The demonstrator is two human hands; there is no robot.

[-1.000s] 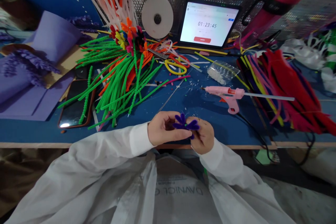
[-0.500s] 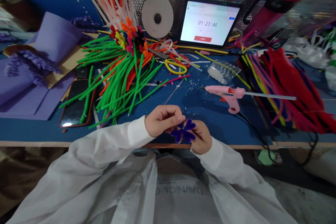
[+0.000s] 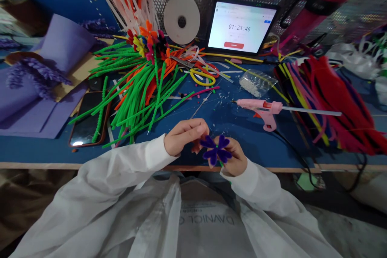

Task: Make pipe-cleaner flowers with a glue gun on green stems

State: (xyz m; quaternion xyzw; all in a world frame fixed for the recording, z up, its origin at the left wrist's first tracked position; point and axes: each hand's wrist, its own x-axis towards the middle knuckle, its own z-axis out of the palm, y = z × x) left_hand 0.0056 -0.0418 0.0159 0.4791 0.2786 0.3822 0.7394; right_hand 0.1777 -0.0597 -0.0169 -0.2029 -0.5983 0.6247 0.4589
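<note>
Close to the table's front edge, my right hand (image 3: pixel 237 157) is closed around a purple pipe-cleaner flower (image 3: pixel 216 154). Its fuzzy petals face up, with a small green spot at the centre; a bit of green shows beneath it. Just to the left, my left hand (image 3: pixel 186 136) is in a pinch, thumb pressed to the fingers, beside the petals. Whatever may be between those fingertips is too small to make out. A pink glue gun (image 3: pixel 267 109) with a long glue stick lies to the right of both hands.
Green pipe cleaners (image 3: pixel 133 105) spread left of my hands, partly over a phone (image 3: pixel 87 123). Yellow-and-red-handled scissors (image 3: pixel 202 76) lie behind, near a bag of white beads (image 3: pixel 256 82). A tablet (image 3: pixel 242 28) stands at the back; red pipe cleaners (image 3: pixel 341 92) lie right.
The purple flower has shifted slightly right with my right hand and turned to face up more. My left hand has drawn back a little to the left, off the petals.
</note>
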